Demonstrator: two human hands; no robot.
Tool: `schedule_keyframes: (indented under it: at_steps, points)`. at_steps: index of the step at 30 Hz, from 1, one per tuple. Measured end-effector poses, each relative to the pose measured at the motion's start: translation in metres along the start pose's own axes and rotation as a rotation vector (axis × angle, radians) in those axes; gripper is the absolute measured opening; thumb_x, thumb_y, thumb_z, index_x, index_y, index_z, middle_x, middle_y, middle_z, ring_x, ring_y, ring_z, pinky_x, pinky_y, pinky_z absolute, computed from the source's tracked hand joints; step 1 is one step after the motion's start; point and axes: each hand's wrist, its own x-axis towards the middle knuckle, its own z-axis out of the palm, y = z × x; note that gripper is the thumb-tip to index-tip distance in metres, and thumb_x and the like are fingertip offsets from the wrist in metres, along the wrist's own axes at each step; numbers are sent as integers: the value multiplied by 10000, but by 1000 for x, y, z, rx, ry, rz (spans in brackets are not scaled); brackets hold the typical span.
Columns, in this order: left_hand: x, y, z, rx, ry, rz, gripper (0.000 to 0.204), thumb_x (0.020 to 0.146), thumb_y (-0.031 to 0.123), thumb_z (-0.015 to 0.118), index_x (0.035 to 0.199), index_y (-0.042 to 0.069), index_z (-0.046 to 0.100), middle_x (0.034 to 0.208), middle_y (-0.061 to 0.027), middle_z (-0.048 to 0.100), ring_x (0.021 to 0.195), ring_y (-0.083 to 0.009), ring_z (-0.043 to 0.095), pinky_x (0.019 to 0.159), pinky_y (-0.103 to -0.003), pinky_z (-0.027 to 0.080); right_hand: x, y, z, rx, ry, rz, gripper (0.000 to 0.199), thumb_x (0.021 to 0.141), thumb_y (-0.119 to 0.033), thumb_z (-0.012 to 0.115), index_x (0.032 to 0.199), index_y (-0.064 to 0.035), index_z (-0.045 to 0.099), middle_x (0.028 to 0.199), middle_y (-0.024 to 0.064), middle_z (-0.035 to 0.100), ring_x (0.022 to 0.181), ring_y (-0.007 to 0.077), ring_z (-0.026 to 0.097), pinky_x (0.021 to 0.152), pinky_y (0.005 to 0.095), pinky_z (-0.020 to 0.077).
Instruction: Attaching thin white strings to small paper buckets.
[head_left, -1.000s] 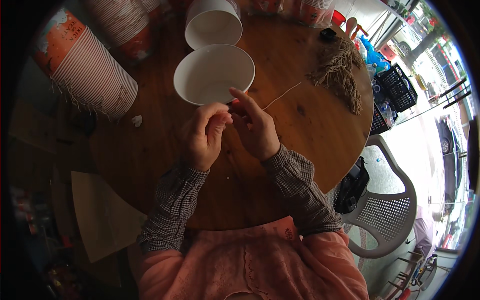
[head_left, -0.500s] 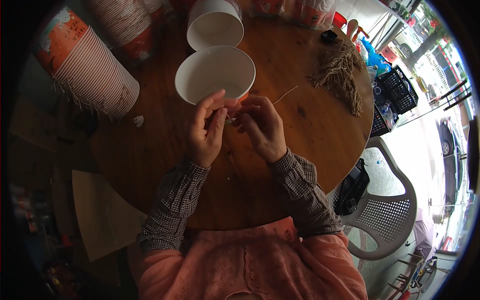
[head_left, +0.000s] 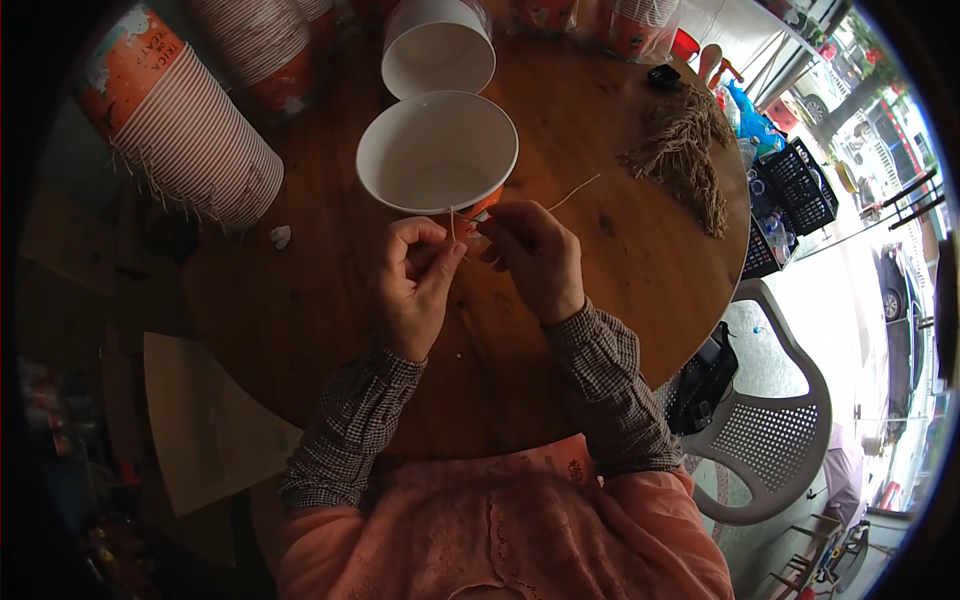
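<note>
My left hand (head_left: 414, 285) is closed in a pinch on a thin pale cord (head_left: 452, 225), whose short end stands up above the thumb. My right hand (head_left: 538, 262) is closed too, its fingers pinched round the same cord close beside the left fingertips. A long tail of cord (head_left: 577, 190) runs out beyond the right hand over the table. Just past my fingers is a paper bucket (head_left: 437, 150), white inside and orange outside, its wide mouth tilted toward me. Whether the cord passes through the bucket's wall is hidden by my hands.
Behind it lies a second white bucket (head_left: 438, 62). A tall nested stack of orange buckets (head_left: 200, 140) with cord handles leans at left. A bundle of tan cords (head_left: 688, 150) lies on the round wooden table (head_left: 640, 290) at right. A grey plastic chair (head_left: 770, 430) stands beyond its edge.
My left hand has drawn slightly down and toward me, and its fingers have curled in. The short cord end now shows upright between my hands. The view has shifted a little.
</note>
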Motion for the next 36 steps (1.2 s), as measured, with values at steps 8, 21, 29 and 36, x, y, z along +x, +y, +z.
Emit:
schedule_keyframes:
  at_steps: [8, 21, 29, 36]
  points:
    - [7, 4, -1, -257, -56, -467, 155, 924, 77, 633, 1047, -7, 589, 921, -42, 656, 793, -99, 628, 736, -231, 517, -2, 2, 1, -69, 14, -58, 126, 876, -58, 653, 982, 10, 650, 787, 86, 688, 662, 114, 662, 600, 251, 530]
    - [11, -3, -2, -109, -39, -32, 63, 909, 53, 646, 951, 8, 637, 1033, -61, 634, 818, -107, 604, 769, -252, 508, 1, -1, -6, -171, -14, -142, 100, 876, -38, 631, 963, 9, 645, 846, 104, 626, 602, 165, 646, 554, 271, 507]
    - [29, 6, 7, 214, -203, 201, 65, 874, 4, 657, 938, -8, 654, 1008, -102, 677, 849, -150, 658, 725, -270, 538, 1, -4, -9, -197, -12, -174, 81, 880, -36, 621, 948, 4, 636, 828, 108, 617, 587, 171, 637, 537, 285, 500]
    - [47, 9, 21, 185, -154, -50, 113, 874, 8, 652, 986, 4, 663, 982, -102, 689, 849, -154, 672, 712, -278, 557, 6, 0, -31, -330, 35, -135, 62, 870, -59, 624, 908, -10, 631, 805, 112, 603, 581, 211, 631, 557, 309, 501]
